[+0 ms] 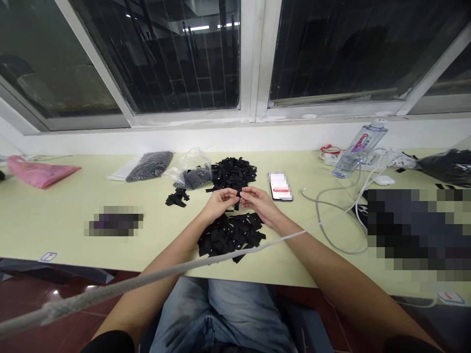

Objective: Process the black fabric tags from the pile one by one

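Between my two hands is a small black fabric strip, pinched at its upper part. My left hand has its thumb and fingertips closed on the strip from the left. My right hand pinches it from the other side, the fingertips of both hands almost meeting. Just beyond them lies a heap of black fabric strips. Closer to me, below my hands, a second pile of black strips spreads on the table, with small light specks on some pieces.
A clear plastic bag with dark pieces and a packed bag stand left of the heap. A phone lies to the right, near a tilted water bottle and loose cables. A white cord crosses the view before my forearms.
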### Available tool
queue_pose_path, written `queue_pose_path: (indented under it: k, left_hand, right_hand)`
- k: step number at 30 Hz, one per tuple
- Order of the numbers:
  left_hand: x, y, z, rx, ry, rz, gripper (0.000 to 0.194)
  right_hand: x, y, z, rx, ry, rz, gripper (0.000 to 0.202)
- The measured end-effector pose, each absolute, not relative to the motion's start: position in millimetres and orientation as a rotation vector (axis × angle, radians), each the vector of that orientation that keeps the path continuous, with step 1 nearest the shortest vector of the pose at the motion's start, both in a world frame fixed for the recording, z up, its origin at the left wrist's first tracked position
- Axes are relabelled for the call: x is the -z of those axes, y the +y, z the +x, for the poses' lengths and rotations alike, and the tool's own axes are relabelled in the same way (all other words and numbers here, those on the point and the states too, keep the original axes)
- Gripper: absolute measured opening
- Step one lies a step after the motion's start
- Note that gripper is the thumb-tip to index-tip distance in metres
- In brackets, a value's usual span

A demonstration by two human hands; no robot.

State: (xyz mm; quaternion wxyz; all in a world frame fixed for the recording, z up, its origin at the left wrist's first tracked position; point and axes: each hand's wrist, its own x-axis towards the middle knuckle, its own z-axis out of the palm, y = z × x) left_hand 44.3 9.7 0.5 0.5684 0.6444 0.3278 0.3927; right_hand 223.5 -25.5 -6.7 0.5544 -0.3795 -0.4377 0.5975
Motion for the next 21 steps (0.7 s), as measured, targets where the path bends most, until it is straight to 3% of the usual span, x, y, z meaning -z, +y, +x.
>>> queue_pose_path:
  k: [10, 21]
  left_hand:
    - [-2, 10, 44, -0.896, 0.777, 1.343, 0.030]
    - [-7, 13, 37, -0.959, 0.791, 1.282, 0.034]
  right_hand:
    - [1, -30, 225, -0.676, -1.559, -0.980, 0.015]
    - [4, -25, 229, -0.723, -1.535, -1.022, 0.023]
